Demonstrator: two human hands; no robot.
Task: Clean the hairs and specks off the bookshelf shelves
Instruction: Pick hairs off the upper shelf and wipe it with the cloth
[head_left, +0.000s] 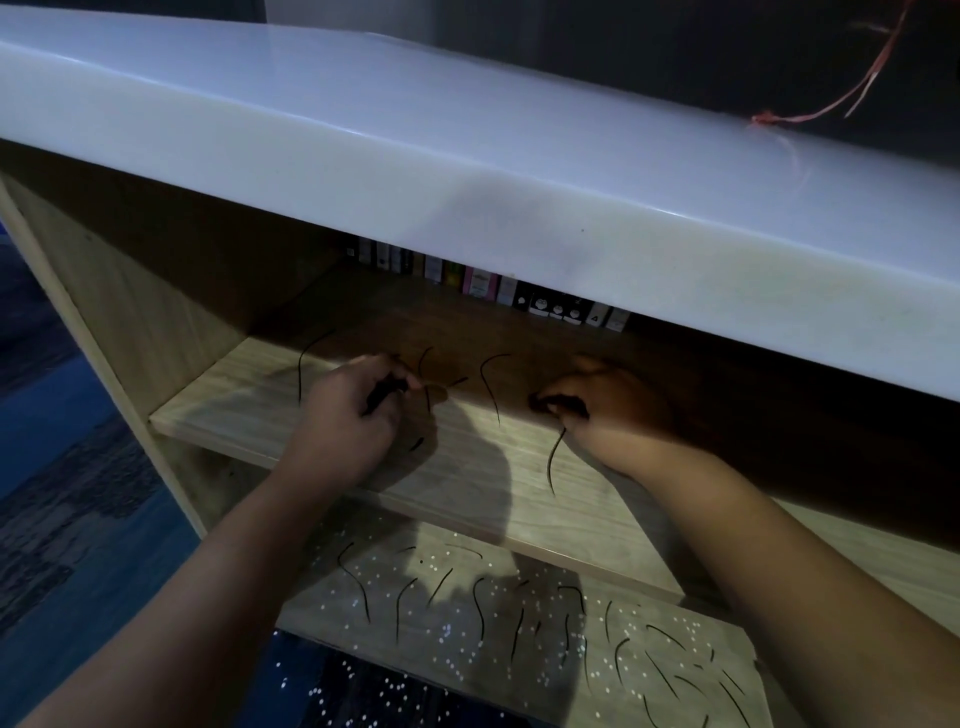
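While both hands worked at the upper shelf of the bookshelf, two bare forearms reached in from below it. Left hand sat over the upper shelf's left-middle part, grip curled tight around one dark clump of gathered hair. Right hand sat over the upper shelf's right-middle part, in shadow, grip pinching a second dark clump, with one long strand trailing from it toward the shelf's front edge.

Loose hairs left on the upper shelf: about five. One long one lay left of the left hand, two thin ones and one short one lay between the two hands, and one short one lay just under the left hand near the front edge. I saw no white bits on the upper shelf.

Below the upper shelf was one lower shelf, with more than a dozen curved dark hairs spread across it and white specks scattered all over, too many to count. Some specks also lay on the blue floor below and left of the upper shelf.

At the back of the upper shelf stood one row of small boxes, partly hidden and dark, so the count was unclear. Above the upper shelf ran one thick white top. One red string lay on it, far to the right.
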